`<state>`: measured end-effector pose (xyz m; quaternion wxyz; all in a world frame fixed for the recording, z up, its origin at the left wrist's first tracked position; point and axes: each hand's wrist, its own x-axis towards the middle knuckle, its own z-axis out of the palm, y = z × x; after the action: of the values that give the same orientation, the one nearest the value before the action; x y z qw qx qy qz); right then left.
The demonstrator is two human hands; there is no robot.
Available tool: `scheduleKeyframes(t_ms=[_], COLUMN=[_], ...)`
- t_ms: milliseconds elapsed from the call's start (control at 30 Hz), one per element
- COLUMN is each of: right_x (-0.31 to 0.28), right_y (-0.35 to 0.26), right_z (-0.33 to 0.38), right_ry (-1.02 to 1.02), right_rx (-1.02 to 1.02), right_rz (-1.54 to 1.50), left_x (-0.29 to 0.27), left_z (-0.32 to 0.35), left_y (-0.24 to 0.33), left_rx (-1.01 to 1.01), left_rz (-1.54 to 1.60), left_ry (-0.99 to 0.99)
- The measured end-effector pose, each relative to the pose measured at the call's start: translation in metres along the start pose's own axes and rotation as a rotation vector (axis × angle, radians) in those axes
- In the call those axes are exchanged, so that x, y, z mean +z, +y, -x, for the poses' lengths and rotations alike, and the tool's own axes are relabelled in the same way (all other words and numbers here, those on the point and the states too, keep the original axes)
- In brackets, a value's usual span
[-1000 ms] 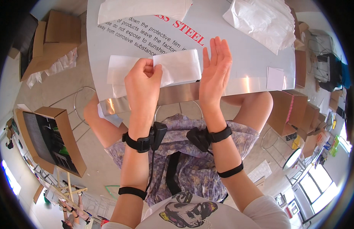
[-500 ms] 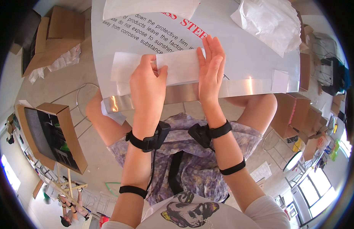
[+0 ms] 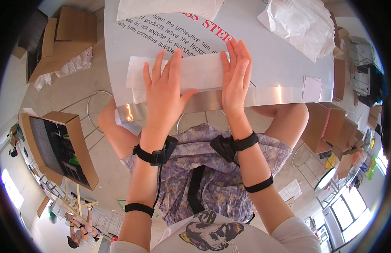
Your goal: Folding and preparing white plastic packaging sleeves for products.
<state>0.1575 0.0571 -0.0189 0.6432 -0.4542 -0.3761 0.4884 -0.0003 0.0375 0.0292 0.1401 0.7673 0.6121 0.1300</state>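
A stack of thin white paper [image 3: 199, 72], long and narrow, lies flat on the grey film-covered metal table [image 3: 284, 71] in front of me. My left hand [image 3: 165, 92] rests palm down over its left part, with the fingers spread and the thumb out to the right. At the paper's right end my right hand [image 3: 236, 82] stands on its edge, fingers stretched out and palm turned toward the paper. Neither hand grips anything. The part of the paper beneath my left hand is hidden.
White wrapping sheets lie at the table's far left [image 3: 170, 9] and far right, the right one a crumpled sheet [image 3: 299, 27]. A small white card [image 3: 311, 89] sits near the front right edge. Cardboard boxes stand left [image 3: 75, 29] and right [image 3: 324, 126]. Another person [image 3: 79, 236] appears lower left.
My left hand has opened from a closed pinch on the paper and now lies spread on it. My right hand stays at the paper's right end.
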Motion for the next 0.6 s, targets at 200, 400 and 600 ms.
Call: scheduleKeyframes(t_ms=[200, 400, 600], right_x=[-0.003, 0.010, 0.027], right_y=[-0.008, -0.036, -0.050], right_z=[-0.002, 0.001, 0.028], right_ry=[0.032, -0.063, -0.158], right_rx=[-0.028, -0.106, -0.104], right_rz=[-0.049, -0.059, 0.054], left_x=[-0.019, -0.031, -0.028], left_z=[0.008, 0.013, 0.008], left_y=[-0.040, -0.080, -0.090], left_rx=[-0.347, -0.740, -0.679], left_rz=[0.194, 0.482, 0.620], left_ry=[0.430, 0.299, 0.293])
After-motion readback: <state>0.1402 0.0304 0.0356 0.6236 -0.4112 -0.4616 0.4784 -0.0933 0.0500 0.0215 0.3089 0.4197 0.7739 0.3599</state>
